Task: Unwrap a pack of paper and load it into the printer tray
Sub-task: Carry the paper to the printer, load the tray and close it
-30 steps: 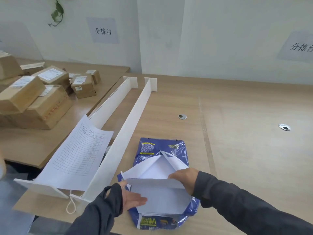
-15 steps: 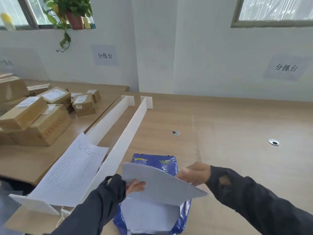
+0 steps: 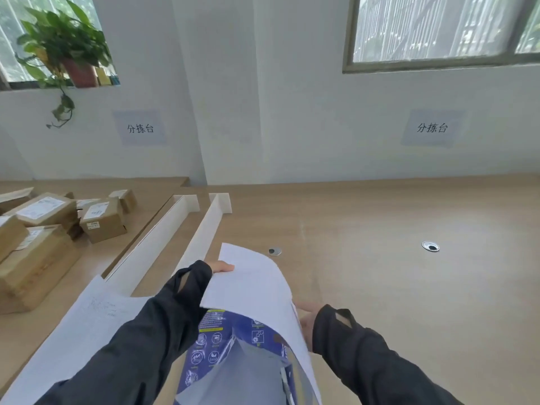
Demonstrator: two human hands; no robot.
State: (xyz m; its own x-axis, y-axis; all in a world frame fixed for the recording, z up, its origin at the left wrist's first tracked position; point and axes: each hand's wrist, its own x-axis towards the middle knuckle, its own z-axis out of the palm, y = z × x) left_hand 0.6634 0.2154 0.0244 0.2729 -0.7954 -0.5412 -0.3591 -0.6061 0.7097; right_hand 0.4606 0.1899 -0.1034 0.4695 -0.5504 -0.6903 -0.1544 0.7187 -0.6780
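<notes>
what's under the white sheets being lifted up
Under the lifted white sheets lies the opened blue wrapper on the wooden table. Both hands, left hand and right hand, are partly covered; any remaining stack is hidden.

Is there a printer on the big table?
No, the wooden table shows only the blue paper wrapper, white dividers and the white paper that both hands hold.

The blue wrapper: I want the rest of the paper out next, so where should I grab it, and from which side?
Take the blue wrapper by its open flap, coming from your near side. That end is already torn open and raised, while the lifted sheets cover the far end.
</notes>
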